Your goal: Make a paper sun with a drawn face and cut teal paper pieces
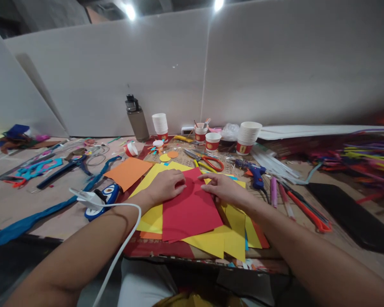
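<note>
A red sheet of paper (192,213) lies on top of a loose stack of yellow sheets (233,230). My left hand (168,185) rests on the upper left of the red sheet, palm down with its fingers loosely bent. At the sheet's upper right edge is my right hand (222,187), its thumb and index finger apart and their tips over the red paper. Its other fingers are partly hidden underneath. An orange sheet (129,172) lies left of the stack. Just beyond the hands are scissors with red handles (211,163).
Stacked paper cups (249,134), a grey bottle (137,121) and a small tool cup (201,132) stand at the back. To the right lie a blue glue gun (258,175), pens and a black slab (352,215). A white cable (123,251) crosses my left forearm.
</note>
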Motion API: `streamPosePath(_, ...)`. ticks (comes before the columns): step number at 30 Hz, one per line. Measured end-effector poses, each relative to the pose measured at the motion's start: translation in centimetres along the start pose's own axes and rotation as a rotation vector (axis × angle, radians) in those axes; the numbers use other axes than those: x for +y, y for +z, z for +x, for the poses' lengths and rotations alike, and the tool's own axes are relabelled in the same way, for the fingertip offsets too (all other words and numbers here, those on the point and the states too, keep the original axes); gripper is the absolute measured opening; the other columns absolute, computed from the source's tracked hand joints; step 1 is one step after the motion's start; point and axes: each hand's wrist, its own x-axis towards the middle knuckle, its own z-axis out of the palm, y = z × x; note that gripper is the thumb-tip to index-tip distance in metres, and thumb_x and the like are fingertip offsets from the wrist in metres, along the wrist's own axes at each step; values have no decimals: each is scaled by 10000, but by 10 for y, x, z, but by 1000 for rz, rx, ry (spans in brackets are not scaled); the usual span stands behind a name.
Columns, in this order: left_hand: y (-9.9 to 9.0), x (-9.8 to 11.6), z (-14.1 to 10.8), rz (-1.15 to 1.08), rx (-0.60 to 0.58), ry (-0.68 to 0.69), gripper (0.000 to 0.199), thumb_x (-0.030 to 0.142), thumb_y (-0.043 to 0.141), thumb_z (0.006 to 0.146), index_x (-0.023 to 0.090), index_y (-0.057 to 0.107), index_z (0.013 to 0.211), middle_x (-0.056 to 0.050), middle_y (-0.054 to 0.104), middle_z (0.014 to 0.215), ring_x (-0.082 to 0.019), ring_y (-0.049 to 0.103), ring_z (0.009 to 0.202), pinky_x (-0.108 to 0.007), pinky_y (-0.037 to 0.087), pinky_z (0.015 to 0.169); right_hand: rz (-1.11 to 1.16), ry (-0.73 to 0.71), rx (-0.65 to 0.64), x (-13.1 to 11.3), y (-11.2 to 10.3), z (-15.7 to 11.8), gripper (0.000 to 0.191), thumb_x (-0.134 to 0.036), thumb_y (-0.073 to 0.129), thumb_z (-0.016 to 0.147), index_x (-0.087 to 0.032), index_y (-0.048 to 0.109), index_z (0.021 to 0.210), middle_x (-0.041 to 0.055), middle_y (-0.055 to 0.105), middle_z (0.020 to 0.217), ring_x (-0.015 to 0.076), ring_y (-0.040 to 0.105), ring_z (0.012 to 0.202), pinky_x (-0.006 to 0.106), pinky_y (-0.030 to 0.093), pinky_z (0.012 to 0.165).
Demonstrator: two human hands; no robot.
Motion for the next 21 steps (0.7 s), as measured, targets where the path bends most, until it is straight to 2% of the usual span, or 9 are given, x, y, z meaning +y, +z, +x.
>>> streamPosePath(3, -1, -1, 1, -26, 2, -19, 145, 274, 548, 858, 186, 651, 909, -75, 653, 940, -200, 592, 928, -309, 450, 819, -21, -64, -30, -1, -6, 0, 362, -372, 564, 852, -206, 627, 1167, -33, 581, 595, 108, 531, 459, 218, 405, 450)
streamPosePath(8, 0, -3, 0, -56, 17, -34, 131, 272, 570, 842, 189, 657, 893, -63, 656, 929, -192, 595, 919, -297, 452, 812, -254, -196, -144, -10, -12, -14, 496, -476, 687, 760, -223, 638, 1184, 38, 718, 941, 159, 656, 694, 270, 486, 666)
streamPosePath(12, 0, -2, 0, -65, 19, -39, 146, 290, 576, 843, 184, 660, 896, -64, 657, 931, -192, 595, 914, -299, 454, 815, -364, -238, -86, -16, -8, -22, 485, -456, 699, 752, -235, 647, 1180, 51, 697, 1109, 189, 666, 832, 295, 481, 781)
streamPosePath(14, 0, -2, 0, -67, 12, -41, 145, 290, 575, 844, 183, 661, 890, -67, 657, 929, -192, 597, 914, -301, 454, 819, -408, -233, -61, -17, -5, -24, 467, -448, 696, 754, -232, 658, 1166, 54, 701, 1093, 203, 657, 869, 297, 474, 783)
streamPosePath(18, 1, -3, 1, -66, 12, -51, 134, 278, 573, 846, 181, 658, 886, -67, 655, 934, -193, 596, 914, -304, 456, 822, -511, -206, -6, -16, -3, -25, 436, -445, 668, 775, -221, 670, 1149, 65, 710, 985, 211, 638, 815, 300, 461, 722)
streamPosePath(21, 3, -4, 1, -65, 22, -42, 143, 282, 566, 854, 177, 657, 890, -67, 652, 936, -193, 591, 922, -304, 456, 829, -567, -231, 26, -13, -2, -25, 412, -448, 652, 795, -224, 675, 1141, 83, 682, 1004, 235, 618, 892, 325, 460, 784)
